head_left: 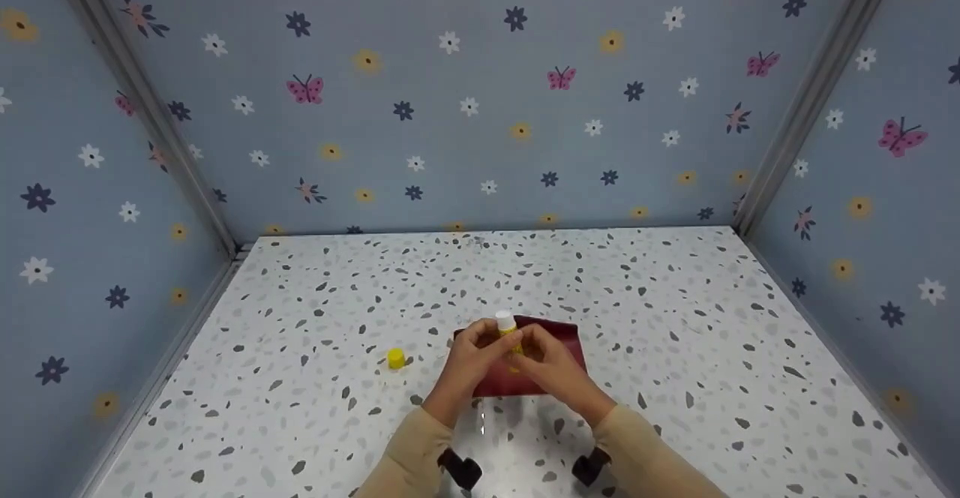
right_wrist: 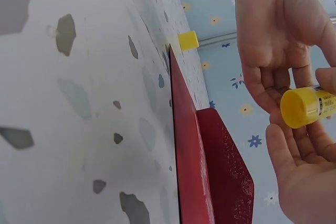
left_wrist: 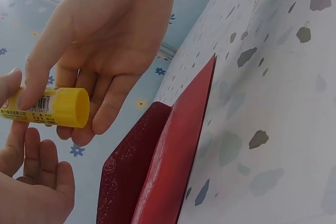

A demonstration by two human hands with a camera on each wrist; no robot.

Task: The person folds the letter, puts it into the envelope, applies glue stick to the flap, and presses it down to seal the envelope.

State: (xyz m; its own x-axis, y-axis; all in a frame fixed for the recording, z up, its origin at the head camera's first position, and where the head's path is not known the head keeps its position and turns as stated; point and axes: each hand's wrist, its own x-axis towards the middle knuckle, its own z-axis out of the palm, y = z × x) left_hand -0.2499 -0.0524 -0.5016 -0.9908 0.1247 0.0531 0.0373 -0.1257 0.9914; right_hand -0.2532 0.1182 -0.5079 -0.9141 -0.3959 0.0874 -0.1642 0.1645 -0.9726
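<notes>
In the head view, both hands meet around an uncapped glue stick (head_left: 505, 321), white at its upper end with a yellow barrel. My left hand (head_left: 471, 353) grips the barrel from the left, thumb across it. From the other side my right hand (head_left: 553, 361) pinches it between thumb and fingers. The barrel's yellow bottom (left_wrist: 79, 107) faces down toward the table in the left wrist view, with a barcode label beside it. Beneath the hands lies a red envelope (head_left: 510, 385), partly hidden by them; its darker flap (right_wrist: 231, 182) stands folded open in the right wrist view.
A small yellow cap (head_left: 396, 358) sits on the speckled white table (head_left: 337, 295), left of the envelope. Blue flower-patterned panels (head_left: 480, 108) enclose the table at the back and both sides, with grey metal posts (head_left: 817, 93) at the corners.
</notes>
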